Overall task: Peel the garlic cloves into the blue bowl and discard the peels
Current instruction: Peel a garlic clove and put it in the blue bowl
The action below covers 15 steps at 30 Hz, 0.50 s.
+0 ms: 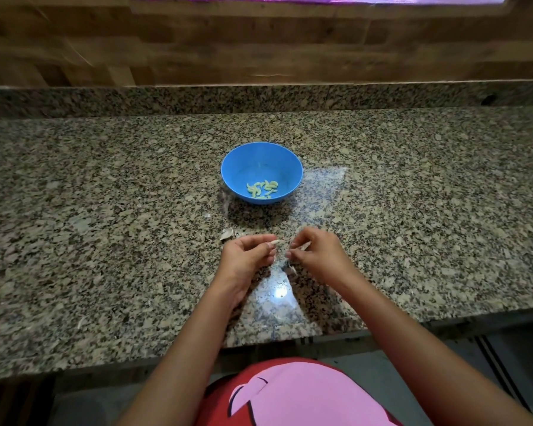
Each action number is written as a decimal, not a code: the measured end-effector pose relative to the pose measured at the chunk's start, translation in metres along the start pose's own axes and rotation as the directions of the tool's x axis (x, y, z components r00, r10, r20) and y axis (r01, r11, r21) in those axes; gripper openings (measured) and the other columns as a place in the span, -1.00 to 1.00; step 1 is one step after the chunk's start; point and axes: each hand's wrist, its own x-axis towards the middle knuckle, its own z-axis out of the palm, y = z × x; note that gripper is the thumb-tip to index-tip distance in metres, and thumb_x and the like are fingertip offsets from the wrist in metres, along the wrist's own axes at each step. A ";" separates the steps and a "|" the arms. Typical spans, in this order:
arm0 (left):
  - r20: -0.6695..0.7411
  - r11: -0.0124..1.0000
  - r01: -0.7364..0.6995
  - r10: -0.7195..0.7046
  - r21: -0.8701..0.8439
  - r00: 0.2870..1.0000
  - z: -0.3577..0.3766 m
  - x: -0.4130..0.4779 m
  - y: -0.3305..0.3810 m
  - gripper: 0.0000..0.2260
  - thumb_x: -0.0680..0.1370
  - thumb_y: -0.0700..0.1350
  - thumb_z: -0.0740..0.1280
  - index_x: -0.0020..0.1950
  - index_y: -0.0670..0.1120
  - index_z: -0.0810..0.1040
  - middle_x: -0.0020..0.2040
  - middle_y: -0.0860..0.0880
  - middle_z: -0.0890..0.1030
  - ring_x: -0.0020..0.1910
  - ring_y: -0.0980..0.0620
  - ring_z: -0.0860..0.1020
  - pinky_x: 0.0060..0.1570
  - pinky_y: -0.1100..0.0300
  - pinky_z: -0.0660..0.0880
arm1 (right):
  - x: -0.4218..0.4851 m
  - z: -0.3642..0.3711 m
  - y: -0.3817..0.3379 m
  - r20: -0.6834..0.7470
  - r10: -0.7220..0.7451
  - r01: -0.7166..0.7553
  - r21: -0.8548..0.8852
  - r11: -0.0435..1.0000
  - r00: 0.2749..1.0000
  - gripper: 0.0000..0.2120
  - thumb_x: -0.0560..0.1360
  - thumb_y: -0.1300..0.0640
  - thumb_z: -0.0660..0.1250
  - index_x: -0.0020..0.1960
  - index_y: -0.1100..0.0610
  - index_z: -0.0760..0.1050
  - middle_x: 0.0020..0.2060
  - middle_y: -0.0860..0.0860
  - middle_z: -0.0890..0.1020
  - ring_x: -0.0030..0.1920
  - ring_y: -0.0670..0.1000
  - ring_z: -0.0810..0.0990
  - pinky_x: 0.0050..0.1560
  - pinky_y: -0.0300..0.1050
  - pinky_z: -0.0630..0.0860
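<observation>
A blue bowl (237,162) stands on the granite counter with several peeled, pale green garlic cloves (262,189) at its bottom. In front of it, my left hand (246,256) pinches a small pale garlic clove (274,242) between thumb and fingertips. My right hand (317,252) is just to its right, a small gap between them, its fingers curled and pinching a bit of pale peel (303,246). A few loose peels (228,233) lie on the counter beyond my left hand, and another scrap (292,269) lies below my right fingers.
The speckled granite counter (105,226) runs wide to both sides, with a raised granite ledge (166,98) and a wooden wall (197,47) behind. The counter's front edge (74,372) is close to my body. A tiny peel scrap (207,215) lies left of the bowl.
</observation>
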 end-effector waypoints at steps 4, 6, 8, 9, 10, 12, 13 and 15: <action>0.016 1.000 -0.007 0.006 0.021 1.000 0.002 0.000 0.002 -0.91 0.47 -0.37 0.35 -0.15 -0.22 0.62 -0.23 -0.11 0.67 -0.27 0.04 0.60 -0.18 0.26 0.57 | 0.000 -0.002 -0.009 0.146 0.030 -0.084 0.381 0.921 0.989 -0.89 0.48 0.26 0.36 0.00 0.23 0.57 -0.16 0.11 0.64 -0.27 -0.02 0.60 -0.24 -0.08 0.64; 0.032 0.999 -0.017 0.016 0.050 0.999 0.004 0.000 0.003 -0.90 0.46 -0.37 0.36 -0.18 -0.20 0.62 -0.26 -0.08 0.67 -0.29 0.07 0.60 -0.22 0.29 0.58 | 0.000 -0.002 -0.010 0.154 0.028 -0.091 0.421 0.903 0.988 -0.95 0.48 0.29 0.35 -0.08 0.20 0.58 -0.25 0.07 0.64 -0.32 -0.02 0.58 -0.19 0.08 0.61; 0.026 0.997 -0.031 0.030 0.076 0.999 0.005 0.001 0.003 -0.90 0.46 -0.36 0.36 -0.17 -0.20 0.62 -0.25 -0.08 0.66 -0.29 0.08 0.59 -0.21 0.28 0.57 | 0.001 -0.002 -0.009 0.151 0.033 -0.097 0.439 0.893 0.988 -0.95 0.46 0.29 0.37 -0.16 0.18 0.58 -0.30 0.05 0.62 -0.36 -0.04 0.56 -0.16 0.16 0.60; 0.016 0.996 -0.037 0.036 0.083 0.999 0.004 0.002 0.003 -0.91 0.46 -0.36 0.36 -0.15 -0.20 0.61 -0.24 -0.09 0.66 -0.28 0.07 0.58 -0.19 0.27 0.57 | 0.000 -0.001 -0.008 0.141 0.030 -0.089 0.438 0.894 0.990 -0.95 0.46 0.28 0.38 -0.18 0.17 0.58 -0.32 0.05 0.62 -0.37 -0.03 0.56 -0.17 0.15 0.60; 0.006 0.996 -0.036 0.035 0.081 0.999 0.004 0.003 0.003 -0.91 0.47 -0.36 0.36 -0.12 -0.20 0.61 -0.22 -0.10 0.65 -0.26 0.06 0.58 -0.17 0.26 0.57 | 0.000 0.000 -0.008 0.118 0.020 -0.068 0.418 0.906 0.993 -0.94 0.46 0.27 0.39 -0.18 0.17 0.57 -0.33 0.05 0.61 -0.37 -0.03 0.56 -0.19 0.12 0.60; -0.005 0.998 -0.020 0.021 0.060 1.000 0.003 0.004 0.002 -0.91 0.47 -0.34 0.38 -0.08 -0.19 0.60 -0.18 -0.12 0.65 -0.21 0.03 0.59 -0.13 0.23 0.57 | -0.003 0.001 -0.007 0.033 -0.027 0.016 0.304 0.952 0.999 -0.93 0.48 0.23 0.38 -0.18 0.15 0.56 -0.34 0.05 0.60 -0.36 -0.02 0.56 -0.28 -0.05 0.62; -0.005 0.999 -0.014 0.015 0.052 1.000 0.004 0.003 0.002 -0.90 0.46 -0.33 0.39 -0.07 -0.19 0.60 -0.16 -0.12 0.65 -0.19 0.02 0.60 -0.12 0.22 0.57 | -0.004 0.002 -0.007 -0.009 -0.062 0.062 0.240 0.969 0.998 -0.93 0.48 0.22 0.38 -0.18 0.14 0.56 -0.35 0.04 0.59 -0.37 -0.05 0.55 -0.33 -0.15 0.59; -0.009 0.999 -0.011 0.012 0.039 1.000 0.005 0.003 0.002 -0.89 0.45 -0.34 0.39 -0.05 -0.21 0.60 -0.15 -0.13 0.65 -0.19 0.02 0.61 -0.15 0.24 0.57 | -0.005 0.005 -0.008 -0.068 -0.125 0.134 0.153 0.979 0.990 -0.95 0.48 0.20 0.39 -0.16 0.14 0.56 -0.35 -0.01 0.57 -0.38 -0.10 0.53 -0.35 -0.25 0.55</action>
